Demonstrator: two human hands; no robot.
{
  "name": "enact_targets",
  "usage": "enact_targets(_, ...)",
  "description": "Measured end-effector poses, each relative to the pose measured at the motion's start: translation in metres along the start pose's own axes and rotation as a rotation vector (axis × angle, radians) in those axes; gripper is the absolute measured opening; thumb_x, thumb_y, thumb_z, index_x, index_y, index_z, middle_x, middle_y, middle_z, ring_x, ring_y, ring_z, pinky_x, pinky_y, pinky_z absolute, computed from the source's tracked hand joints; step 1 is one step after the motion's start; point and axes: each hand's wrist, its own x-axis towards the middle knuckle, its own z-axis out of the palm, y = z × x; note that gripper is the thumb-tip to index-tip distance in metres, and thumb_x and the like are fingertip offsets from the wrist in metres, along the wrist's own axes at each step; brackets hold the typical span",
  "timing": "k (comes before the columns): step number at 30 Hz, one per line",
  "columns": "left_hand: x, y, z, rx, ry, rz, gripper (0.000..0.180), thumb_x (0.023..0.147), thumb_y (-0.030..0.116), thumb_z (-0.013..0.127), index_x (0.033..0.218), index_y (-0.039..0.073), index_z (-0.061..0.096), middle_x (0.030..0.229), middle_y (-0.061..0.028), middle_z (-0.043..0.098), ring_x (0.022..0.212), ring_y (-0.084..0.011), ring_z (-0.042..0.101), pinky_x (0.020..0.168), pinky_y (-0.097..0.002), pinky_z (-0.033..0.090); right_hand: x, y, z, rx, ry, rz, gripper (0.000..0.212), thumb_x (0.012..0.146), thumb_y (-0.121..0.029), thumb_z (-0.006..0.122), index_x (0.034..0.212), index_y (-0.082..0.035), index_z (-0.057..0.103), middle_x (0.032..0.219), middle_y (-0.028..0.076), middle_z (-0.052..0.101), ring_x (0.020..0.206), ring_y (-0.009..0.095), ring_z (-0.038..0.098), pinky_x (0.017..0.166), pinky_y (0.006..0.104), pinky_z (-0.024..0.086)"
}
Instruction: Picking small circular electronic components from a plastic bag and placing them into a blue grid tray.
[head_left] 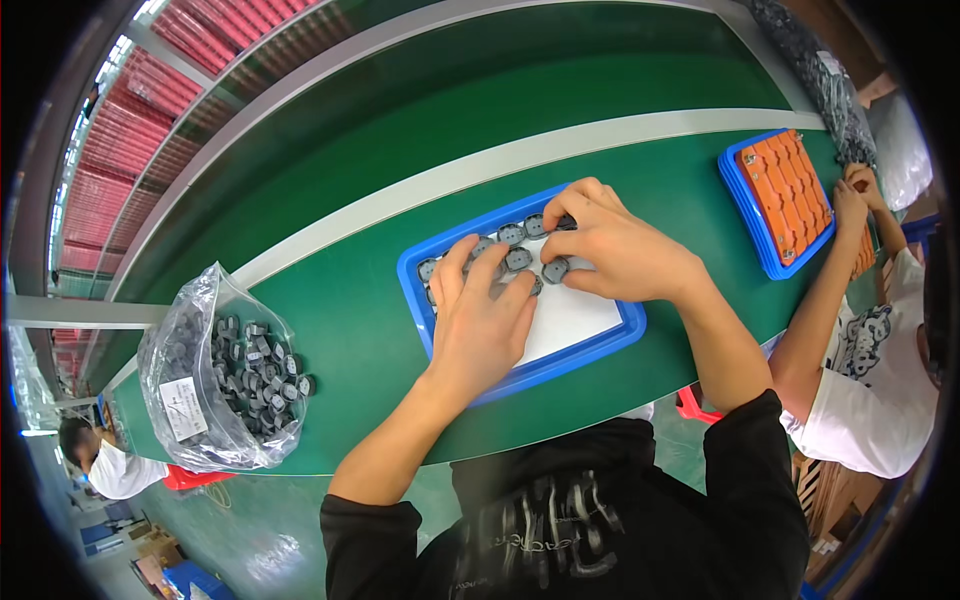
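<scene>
A blue tray (640, 322) lined with a white sheet (575, 320) lies in front of me on the green table. Small dark grey plastic parts (518, 259), rounded with tiny holes, stand in rows in its far left portion. Over the tray's left side is my left hand (478, 318), fingers apart and touching the parts; it hides some of them. From the right reaches my right hand (622, 250), its fingers curled and pinching a grey plastic part (566, 222) at the far side. Another grey part (555, 271) sits under its lower fingers.
To the left, a clear plastic bag (180, 350) with a white label lies open, with many grey parts (262, 375) spilling toward its mouth. At the right, orange moulded trays (785, 195) sit in stacked blue trays (748, 215). A co-worker's arms (830, 270) work beside them. A raised ledge (520, 155) runs behind.
</scene>
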Motion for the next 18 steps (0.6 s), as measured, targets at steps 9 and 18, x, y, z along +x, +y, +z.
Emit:
enact_targets(9, 0.0, -0.001, -0.001, 0.015, -0.002, 0.007, 0.029, 0.074, 0.01, 0.082, 0.102, 0.011, 0.076, 0.13, -0.013, 0.058, 0.128, -0.042, 0.046, 0.101, -0.0534, 0.037, 0.005, 0.003, 0.013, -0.089, 0.131, 0.023, 0.023, 0.077, -0.009, 0.079, 0.098, -0.004, 0.072, 0.109, 0.009, 0.055, 0.113, 0.03, 0.047, 0.1, 0.0406, 0.041)
enact_targets(18, 0.001, -0.002, 0.003, 0.004, 0.022, 0.006, 0.029, 0.075, 0.01, 0.082, 0.102, 0.011, 0.075, 0.13, -0.0131, 0.059, 0.128, -0.0425, 0.046, 0.102, -0.054, 0.038, 0.005, 0.007, 0.004, 0.002, 0.152, 0.042, 0.028, 0.075, -0.009, 0.079, 0.102, -0.006, 0.072, 0.111, 0.009, 0.056, 0.113, 0.031, 0.047, 0.1, 0.0396, 0.043)
